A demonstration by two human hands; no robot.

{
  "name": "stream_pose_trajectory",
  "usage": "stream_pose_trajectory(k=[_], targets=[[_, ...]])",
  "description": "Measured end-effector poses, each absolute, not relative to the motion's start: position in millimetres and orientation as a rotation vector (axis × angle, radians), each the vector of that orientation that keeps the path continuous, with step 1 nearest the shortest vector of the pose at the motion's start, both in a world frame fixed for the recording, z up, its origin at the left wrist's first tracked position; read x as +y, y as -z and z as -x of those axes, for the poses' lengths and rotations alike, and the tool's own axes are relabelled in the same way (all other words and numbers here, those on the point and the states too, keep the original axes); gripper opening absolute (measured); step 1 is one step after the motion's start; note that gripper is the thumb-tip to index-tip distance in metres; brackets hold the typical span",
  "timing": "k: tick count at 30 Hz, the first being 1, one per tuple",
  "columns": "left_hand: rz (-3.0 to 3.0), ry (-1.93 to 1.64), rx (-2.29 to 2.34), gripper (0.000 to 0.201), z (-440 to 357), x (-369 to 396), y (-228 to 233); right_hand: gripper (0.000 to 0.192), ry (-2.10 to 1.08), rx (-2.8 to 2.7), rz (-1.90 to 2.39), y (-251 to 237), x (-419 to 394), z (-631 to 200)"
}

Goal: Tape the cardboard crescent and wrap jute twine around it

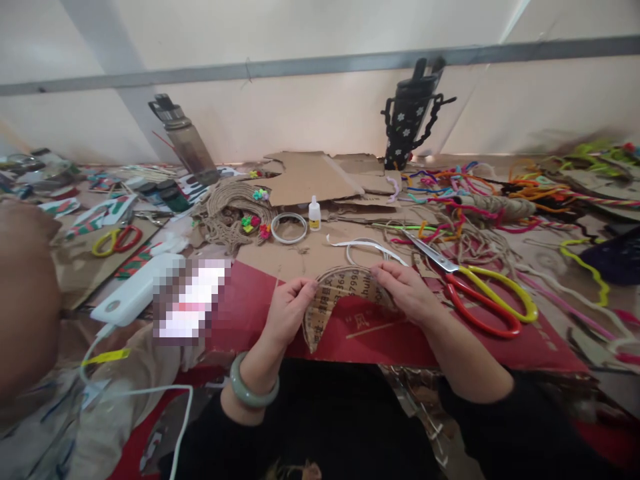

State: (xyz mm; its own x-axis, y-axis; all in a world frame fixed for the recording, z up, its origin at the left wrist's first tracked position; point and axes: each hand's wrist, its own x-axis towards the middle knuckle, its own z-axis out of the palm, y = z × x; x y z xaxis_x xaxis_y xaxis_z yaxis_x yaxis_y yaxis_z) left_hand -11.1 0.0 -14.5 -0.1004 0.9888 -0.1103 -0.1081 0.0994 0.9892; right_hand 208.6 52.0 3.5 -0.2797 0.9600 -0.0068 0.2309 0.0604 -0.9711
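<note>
Between my two hands is a curved, crescent-shaped piece of printed cardboard (345, 283), held above a red board (365, 333). My left hand (289, 307) pinches its upper left edge, and a pale green bangle circles that wrist. At the upper right edge, my right hand (404, 287) is closed on the same piece. Just beyond lie a white strip (367, 241) and a ring (289, 228). A small glue bottle (314, 217) with a yellow label stands upright behind the cardboard. To the right of my right hand rest large scissors (480, 287) with red and yellow handles.
Coiled twine (230, 207) with small flowers lies left of centre; colourful pipe cleaners (500, 193) tangle at right. A grey bottle (183, 137) and a black flowered tumbler (411, 120) stand by the wall. At left are a white corded device (140, 290), smaller scissors (117, 241) and another person's arm (25, 300).
</note>
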Motion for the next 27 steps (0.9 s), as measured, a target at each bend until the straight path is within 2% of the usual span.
stream_pose_trajectory(k=[9,18,27], targets=[[-1.082,-1.261,1.216,0.034,14,-1,15,0.035,-1.455,-1.295,1.194,-10,51,-204],[-1.036,-1.283,1.174,0.038,11,-2,12,0.038,-1.376,-1.152,1.167,-5,56,-207],[-0.992,-1.31,1.157,0.042,11,-2,13,0.045,-1.333,-1.299,1.204,-2,57,-217]])
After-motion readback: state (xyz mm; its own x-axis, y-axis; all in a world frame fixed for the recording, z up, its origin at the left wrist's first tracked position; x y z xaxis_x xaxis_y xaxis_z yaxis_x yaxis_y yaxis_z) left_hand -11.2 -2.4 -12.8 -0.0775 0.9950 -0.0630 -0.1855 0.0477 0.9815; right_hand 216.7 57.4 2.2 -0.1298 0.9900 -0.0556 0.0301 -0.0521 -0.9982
